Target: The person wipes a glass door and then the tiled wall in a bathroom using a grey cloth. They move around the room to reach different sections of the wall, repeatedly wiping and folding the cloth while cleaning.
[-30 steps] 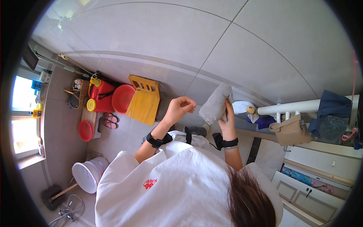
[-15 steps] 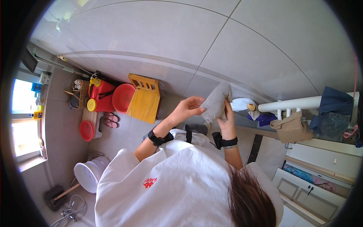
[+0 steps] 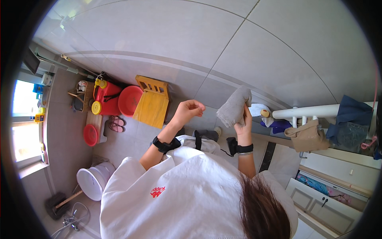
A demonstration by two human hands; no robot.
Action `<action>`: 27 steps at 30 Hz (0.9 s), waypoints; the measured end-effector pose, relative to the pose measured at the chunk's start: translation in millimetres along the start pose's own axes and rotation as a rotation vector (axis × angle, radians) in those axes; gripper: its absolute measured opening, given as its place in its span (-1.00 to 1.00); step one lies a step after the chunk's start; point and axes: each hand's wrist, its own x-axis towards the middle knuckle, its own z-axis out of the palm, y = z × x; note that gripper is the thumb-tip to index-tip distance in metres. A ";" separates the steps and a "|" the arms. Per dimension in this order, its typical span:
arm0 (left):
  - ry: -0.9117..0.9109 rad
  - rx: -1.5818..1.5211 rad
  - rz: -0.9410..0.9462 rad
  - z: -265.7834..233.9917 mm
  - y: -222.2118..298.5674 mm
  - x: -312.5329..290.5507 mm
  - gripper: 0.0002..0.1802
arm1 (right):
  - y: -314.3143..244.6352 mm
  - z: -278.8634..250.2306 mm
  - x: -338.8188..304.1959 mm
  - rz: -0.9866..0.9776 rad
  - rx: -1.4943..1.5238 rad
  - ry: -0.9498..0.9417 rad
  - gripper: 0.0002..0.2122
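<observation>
A grey folded cloth, thick and soft-looking, is held up in front of me by my right hand. The fingers of that hand wrap its right side, and part of them is hidden behind it. To the left of the cloth, and apart from it, my left hand is closed in a pinch, thumb against fingertips. Whatever may be between those fingertips is too small to make out. Each wrist carries a black strap with a small black box.
A yellow wooden chair stands by the tiled wall, beside a red basin and a red sprayer tank. At right, a white rail bears a tan cloth. A white bucket is at lower left.
My left hand has let go of the cloth and drawn back to the left, its fingers now pinched. The cloth has shifted slightly right in my right hand.
</observation>
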 end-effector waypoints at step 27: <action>0.179 0.806 0.272 -4.2 -16.6 -3.9 -0.36 | -12.5 9.3 -3.2 0.024 -0.002 0.044 -0.79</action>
